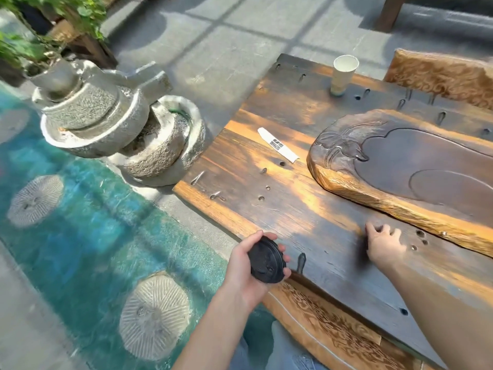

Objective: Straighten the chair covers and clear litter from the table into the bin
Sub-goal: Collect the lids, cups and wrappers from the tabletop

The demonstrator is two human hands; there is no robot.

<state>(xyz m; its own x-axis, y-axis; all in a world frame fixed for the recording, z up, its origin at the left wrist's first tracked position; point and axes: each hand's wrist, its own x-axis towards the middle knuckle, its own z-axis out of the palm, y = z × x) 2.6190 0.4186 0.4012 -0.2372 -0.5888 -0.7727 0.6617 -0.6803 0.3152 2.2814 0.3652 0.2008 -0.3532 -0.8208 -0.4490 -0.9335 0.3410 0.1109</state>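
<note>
My left hand holds a round black cup lid at the near edge of the dark wooden table. My right hand rests palm down on the tabletop beside the carved wooden tea tray, fingers curled, nothing visible in it. A white paper wrapper with black print lies on the table to the left of the tray. A white paper cup stands upright near the far edge. An orange patterned chair cover shows under the near table edge; another is at the far side.
A stone fountain of stacked millstone basins stands off the table's left end. A turquoise pool with round stepping stones runs along the left. Potted plants are at the top left. Grey paving lies beyond the table.
</note>
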